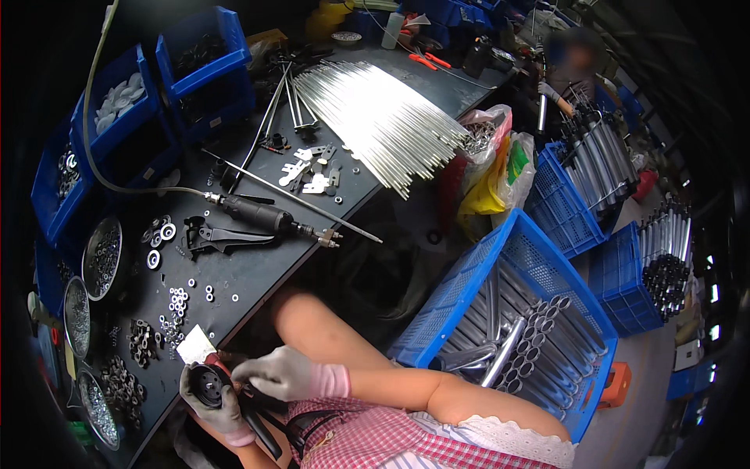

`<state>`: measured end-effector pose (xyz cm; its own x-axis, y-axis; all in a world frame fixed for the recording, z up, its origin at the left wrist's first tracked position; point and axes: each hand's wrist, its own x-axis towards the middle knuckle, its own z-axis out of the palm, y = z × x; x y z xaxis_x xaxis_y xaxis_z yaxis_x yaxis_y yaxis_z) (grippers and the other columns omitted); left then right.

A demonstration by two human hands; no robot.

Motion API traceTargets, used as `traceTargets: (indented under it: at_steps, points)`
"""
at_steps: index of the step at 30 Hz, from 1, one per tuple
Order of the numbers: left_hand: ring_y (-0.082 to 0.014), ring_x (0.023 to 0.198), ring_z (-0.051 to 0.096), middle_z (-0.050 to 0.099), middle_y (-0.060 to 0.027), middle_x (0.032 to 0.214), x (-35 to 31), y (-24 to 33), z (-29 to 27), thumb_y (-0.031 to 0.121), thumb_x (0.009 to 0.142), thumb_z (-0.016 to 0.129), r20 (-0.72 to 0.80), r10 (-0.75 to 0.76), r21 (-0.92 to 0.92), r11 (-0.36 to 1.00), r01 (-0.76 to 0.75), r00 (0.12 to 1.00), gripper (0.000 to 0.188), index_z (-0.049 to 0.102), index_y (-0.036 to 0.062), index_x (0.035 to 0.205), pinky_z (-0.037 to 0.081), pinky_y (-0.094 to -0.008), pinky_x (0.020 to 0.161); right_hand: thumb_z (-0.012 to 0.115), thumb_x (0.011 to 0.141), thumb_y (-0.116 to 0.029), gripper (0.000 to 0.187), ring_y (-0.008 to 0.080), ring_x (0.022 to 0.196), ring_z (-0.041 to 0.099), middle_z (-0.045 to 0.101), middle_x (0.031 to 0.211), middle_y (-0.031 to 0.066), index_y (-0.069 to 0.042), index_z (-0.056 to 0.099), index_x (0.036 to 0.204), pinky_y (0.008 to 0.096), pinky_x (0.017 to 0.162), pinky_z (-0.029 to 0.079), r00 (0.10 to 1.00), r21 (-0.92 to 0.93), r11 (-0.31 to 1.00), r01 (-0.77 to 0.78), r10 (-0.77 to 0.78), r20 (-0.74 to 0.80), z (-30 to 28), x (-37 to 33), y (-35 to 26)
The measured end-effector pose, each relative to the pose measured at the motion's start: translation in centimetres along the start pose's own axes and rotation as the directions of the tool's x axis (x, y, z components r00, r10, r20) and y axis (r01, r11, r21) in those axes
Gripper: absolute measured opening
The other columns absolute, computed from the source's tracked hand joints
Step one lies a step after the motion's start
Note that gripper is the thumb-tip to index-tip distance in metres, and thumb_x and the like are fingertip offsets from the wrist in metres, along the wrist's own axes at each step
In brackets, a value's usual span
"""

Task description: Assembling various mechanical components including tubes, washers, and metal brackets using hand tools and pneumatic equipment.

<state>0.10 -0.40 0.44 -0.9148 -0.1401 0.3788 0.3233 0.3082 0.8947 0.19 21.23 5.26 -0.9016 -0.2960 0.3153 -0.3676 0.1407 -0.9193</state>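
- Round black part (208, 386), holes in its face: in our L hand (226, 417), right by the table's near edge, face up toward us.
- L grip: gloved fingers wrapped round the part's rim, so it's holding; prob. cupped this way to steady it & leave the face free.
- R hand (285, 375): just right of the grip, fingers bent in, tips near the part; can't tell if they pinch anything, knuckles hide it.
- Red piece (216, 360): between our hands, mostly hidden. Black bar (262, 434): slants down from the grip toward our checked apron (359, 442); can't tell if it's joined to the part.
- White card (195, 346): just beyond L hand, near the edge.
- Farther past the grip: loose rings (178, 301), then the air driver (258, 215) & black levers (226, 237); prob. grouped by kind for quick picking.
- Left of the grip: dark fittings (143, 344), then metal bowls (116, 273) of small hardware, prob. kept w/in L reach.
- Right of the grip, well apart: blue crate (539, 254) w/ shiny tubes (539, 336), off the table.
- Edges/room: table (250, 270) edge runs diagonally past our hands; lap side looks roomier, table side tight b/c of card & rings. R forearm has space toward the crate.
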Motion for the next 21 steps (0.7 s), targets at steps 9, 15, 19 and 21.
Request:
traceTargets:
  at_steps: [9,15,19,21]
  points:
    - [-0.0299,0.132,0.042,0.044,-0.0214,0.141,0.9,7.9,-4.0,0.052,0.098,0.034,-0.156,0.234,-0.133,0.958,-0.255,0.96,0.069,0.034,-0.0041,0.139,0.028,-0.043,0.113,0.054,0.087,-0.013,0.027,0.0238,0.063,0.066,0.068,0.075,0.0108,-0.011,0.065,0.112,0.0333,0.06,0.051,0.999,-0.105,0.994,-0.029,0.025,-0.045,-0.8,-1.3,1.6]
    - [-0.0401,0.092,0.062,0.064,-0.0238,0.098,-2.0,16.2,-1.4,0.027,0.091,0.059,0.389,0.774,-0.852,0.508,-0.125,0.5,0.033,0.057,-0.0042,0.102,0.049,-0.0525,0.081,0.049,0.09,-0.008,0.029,0.0076,0.061,0.058,0.063,0.068,0.0054,-0.003,0.064,0.114,0.0254,0.059,0.047,0.986,0.366,0.923,-0.121,0.153,-0.061,0.4,-0.7,-1.6]
    - [-0.0347,0.098,0.061,0.064,-0.0218,0.099,-5.0,22.1,2.2,0.022,0.087,0.063,0.707,0.558,-0.676,0.715,0.18,0.435,0.03,0.06,-0.0036,0.101,0.047,-0.0452,0.088,0.051,0.087,-0.002,0.029,0.0169,0.061,0.063,0.065,0.074,0.0102,-0.002,0.064,0.112,0.027,0.059,0.048,0.948,0.271,0.91,0.313,-0.317,-0.031,1.3,-1.6,-7.5]
    - [-0.0331,0.1,0.061,0.064,-0.0209,0.101,-6.6,23.2,4.2,0.02,0.087,0.062,0.678,0.536,-0.7,0.68,0.219,0.503,0.029,0.061,-0.0038,0.103,0.047,-0.0431,0.089,0.052,0.084,-0.002,0.029,0.0253,0.067,0.066,0.068,0.082,0.0117,-0.003,0.064,0.111,0.031,0.061,0.05,0.879,0.439,0.82,0.368,-0.461,0.124,3.6,-1.4,-10.4]
